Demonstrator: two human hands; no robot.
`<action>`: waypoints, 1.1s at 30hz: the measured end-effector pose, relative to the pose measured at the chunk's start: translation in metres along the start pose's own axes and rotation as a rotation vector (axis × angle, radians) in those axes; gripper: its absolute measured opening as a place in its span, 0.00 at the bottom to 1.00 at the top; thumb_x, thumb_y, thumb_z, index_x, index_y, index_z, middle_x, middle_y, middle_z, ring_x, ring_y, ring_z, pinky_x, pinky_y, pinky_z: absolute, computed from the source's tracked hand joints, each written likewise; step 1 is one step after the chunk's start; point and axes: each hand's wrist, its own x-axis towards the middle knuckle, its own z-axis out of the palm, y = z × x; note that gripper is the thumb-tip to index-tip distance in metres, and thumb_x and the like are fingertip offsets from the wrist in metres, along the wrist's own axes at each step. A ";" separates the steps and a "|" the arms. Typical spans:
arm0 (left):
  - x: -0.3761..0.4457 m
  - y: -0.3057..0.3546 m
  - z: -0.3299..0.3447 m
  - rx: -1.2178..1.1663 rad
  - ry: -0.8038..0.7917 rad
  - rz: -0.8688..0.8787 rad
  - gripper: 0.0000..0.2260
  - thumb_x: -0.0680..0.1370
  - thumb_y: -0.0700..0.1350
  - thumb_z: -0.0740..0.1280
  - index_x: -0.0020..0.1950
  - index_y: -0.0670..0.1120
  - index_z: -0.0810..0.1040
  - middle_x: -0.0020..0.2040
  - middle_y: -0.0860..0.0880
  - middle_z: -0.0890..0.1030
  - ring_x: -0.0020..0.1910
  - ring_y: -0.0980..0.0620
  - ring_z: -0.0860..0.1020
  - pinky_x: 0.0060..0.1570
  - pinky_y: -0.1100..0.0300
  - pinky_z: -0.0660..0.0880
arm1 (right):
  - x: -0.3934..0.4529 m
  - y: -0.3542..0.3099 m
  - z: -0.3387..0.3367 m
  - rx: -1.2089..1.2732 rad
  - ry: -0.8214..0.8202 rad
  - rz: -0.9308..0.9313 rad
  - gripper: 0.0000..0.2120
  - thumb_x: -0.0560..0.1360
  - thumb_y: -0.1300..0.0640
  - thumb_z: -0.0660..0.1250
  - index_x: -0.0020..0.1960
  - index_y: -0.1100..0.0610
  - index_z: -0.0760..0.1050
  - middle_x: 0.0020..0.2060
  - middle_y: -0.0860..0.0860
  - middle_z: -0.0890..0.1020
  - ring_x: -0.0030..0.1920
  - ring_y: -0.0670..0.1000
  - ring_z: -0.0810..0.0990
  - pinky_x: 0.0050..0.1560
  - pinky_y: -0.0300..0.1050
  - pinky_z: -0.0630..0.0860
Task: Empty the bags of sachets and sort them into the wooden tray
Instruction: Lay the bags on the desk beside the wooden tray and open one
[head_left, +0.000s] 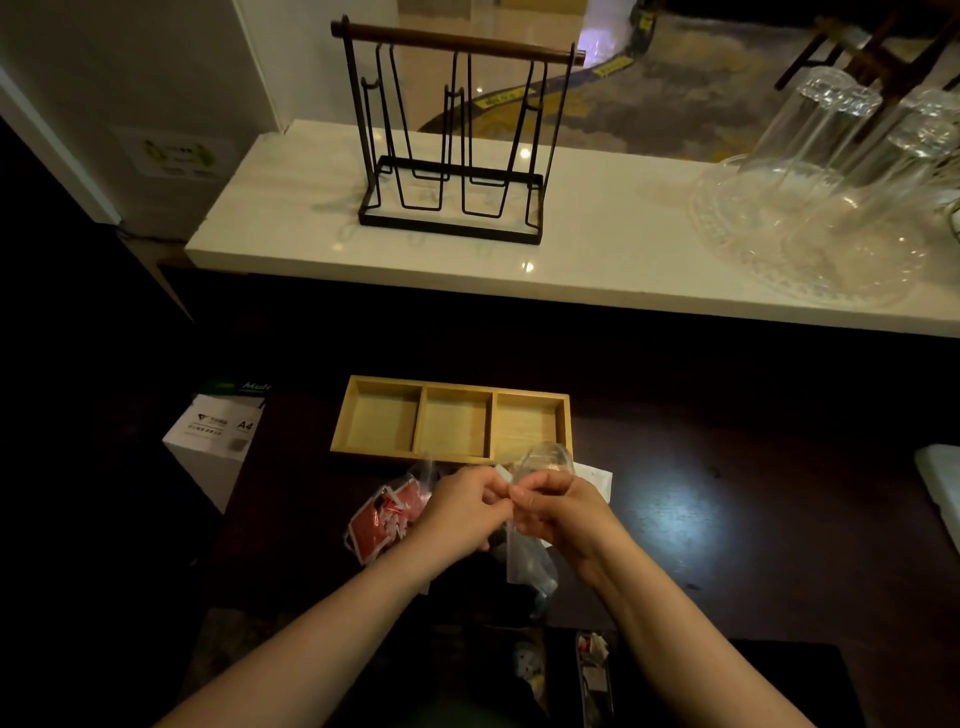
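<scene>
A pale stone counter (571, 270) runs along the far side, carrying a black wire rack (452, 140) and upturned glasses (831, 171) near its right end. Below it, on the dark tabletop (727, 519), the wooden tray (451, 425) lies near the far edge, its three compartments bare. Just nearer, the left hand (462, 512) and right hand (563, 512) meet, fingers pinching the top of a clear plastic bag (527, 564). A bag of red sachets (384, 519) lies left of them.
</scene>
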 end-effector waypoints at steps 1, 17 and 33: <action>0.000 0.000 0.002 -0.002 0.036 0.001 0.03 0.76 0.45 0.67 0.42 0.52 0.77 0.40 0.50 0.83 0.21 0.64 0.75 0.22 0.72 0.67 | 0.000 0.000 0.000 -0.009 0.006 -0.001 0.02 0.71 0.66 0.70 0.40 0.62 0.79 0.32 0.54 0.82 0.32 0.48 0.80 0.33 0.38 0.78; 0.002 -0.009 -0.014 -0.201 0.271 -0.230 0.07 0.75 0.36 0.68 0.39 0.45 0.77 0.30 0.46 0.83 0.25 0.54 0.81 0.24 0.65 0.76 | 0.000 -0.010 -0.035 -0.723 0.376 -0.278 0.11 0.67 0.68 0.69 0.35 0.53 0.77 0.28 0.49 0.81 0.28 0.45 0.80 0.36 0.38 0.80; -0.002 0.010 -0.005 0.151 0.228 0.069 0.09 0.72 0.45 0.69 0.33 0.54 0.76 0.27 0.56 0.80 0.31 0.63 0.78 0.45 0.59 0.77 | -0.031 -0.005 -0.005 -1.401 0.032 -0.691 0.24 0.71 0.42 0.69 0.63 0.44 0.65 0.51 0.43 0.76 0.46 0.44 0.78 0.42 0.38 0.76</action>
